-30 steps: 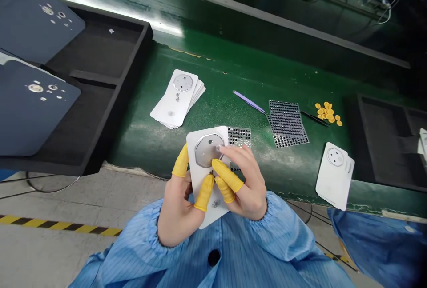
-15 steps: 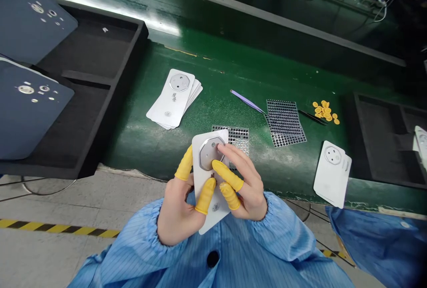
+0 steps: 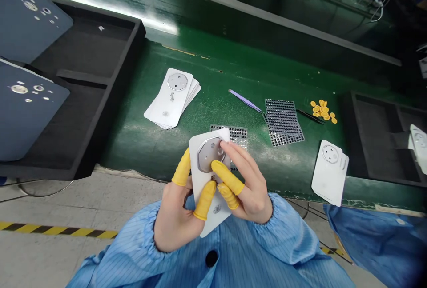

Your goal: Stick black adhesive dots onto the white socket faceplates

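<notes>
A white phone back cover (image 3: 219, 225) with a silver octagonal camera plate (image 3: 207, 157) is tilted in front of my chest. My left hand (image 3: 176, 212) grips its left side, the yellow-cotted thumb across the front and another cotted finger at the edge. My right hand (image 3: 250, 186) is closed against its right side. One bare fingertip touches the plate's right part, and a yellow-cotted finger rests on its lower edge. The right thumb, also cotted, is bent close by. Any small part under these fingertips is hidden. Behind the cover lies a sheet of black dots (image 3: 238, 132), partly covered.
Similar white covers lie in a stack (image 3: 170, 97) at left and a pile (image 3: 328, 172) at right. Between them are purple tweezers (image 3: 246, 101), dotted sheets (image 3: 284, 121), black tweezers (image 3: 310, 116) and yellow finger cots (image 3: 323, 111). Black trays (image 3: 116, 88) flank the green bench.
The right hand's bare finger has slid slightly right on the plate, showing a round hole there. Both hands still hold the cover, and the view has shifted a little.
</notes>
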Motion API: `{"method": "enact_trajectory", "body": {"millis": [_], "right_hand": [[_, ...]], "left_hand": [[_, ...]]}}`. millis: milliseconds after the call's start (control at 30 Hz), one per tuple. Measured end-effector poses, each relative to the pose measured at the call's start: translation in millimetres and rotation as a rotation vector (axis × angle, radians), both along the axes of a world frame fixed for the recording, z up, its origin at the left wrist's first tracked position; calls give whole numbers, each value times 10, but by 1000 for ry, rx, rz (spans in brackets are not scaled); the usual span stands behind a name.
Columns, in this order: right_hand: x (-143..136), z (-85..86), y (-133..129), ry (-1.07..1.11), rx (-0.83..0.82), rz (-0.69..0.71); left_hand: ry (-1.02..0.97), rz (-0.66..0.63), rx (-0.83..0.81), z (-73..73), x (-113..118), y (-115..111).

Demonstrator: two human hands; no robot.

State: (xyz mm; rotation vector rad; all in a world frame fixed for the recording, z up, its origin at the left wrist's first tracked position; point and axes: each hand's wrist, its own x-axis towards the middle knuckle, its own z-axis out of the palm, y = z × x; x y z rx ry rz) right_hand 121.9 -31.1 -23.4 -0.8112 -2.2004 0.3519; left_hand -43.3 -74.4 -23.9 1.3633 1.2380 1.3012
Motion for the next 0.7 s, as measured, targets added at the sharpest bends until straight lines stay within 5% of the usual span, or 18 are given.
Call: {"method": "enact_trajectory", "body": {"millis": [267,400,567,700], "right_hand": [[-37,-107,-62,-16,-137,9],[-30,-250,-26,262,-309,42],[-130,-370,-67,583,-512,-111],[-200,-337,-60,487,-406,-99]], "left_hand": [[-14,21,-79,-114,29,12],[-220,-10,-240,-35,79,47],[-492,-59,-442,72,73,228],[-433,69,-482,5,49,336]]}}
